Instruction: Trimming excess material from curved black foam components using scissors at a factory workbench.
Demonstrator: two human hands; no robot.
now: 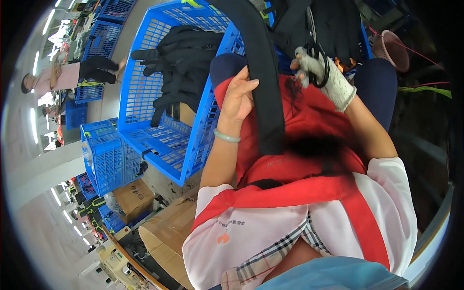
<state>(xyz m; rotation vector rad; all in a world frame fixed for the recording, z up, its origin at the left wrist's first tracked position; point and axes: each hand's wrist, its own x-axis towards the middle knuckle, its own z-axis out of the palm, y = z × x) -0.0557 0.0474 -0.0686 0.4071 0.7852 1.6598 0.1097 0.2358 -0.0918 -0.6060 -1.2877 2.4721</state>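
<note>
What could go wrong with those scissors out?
The scissors in the gloved right hand might nick the left hand, which is bare. The long black strip could slip, since the left hand seems to grip it only along one edge.

Head-height fisheye, close, steeply downward

The black strip [266,87] is presenting matt cloth, the white glove [337,88] is showing rough knit, the blue crate [169,171] is exhibiting smooth plastic, and the brown carton [133,197] is displaying matt cardboard.
</note>
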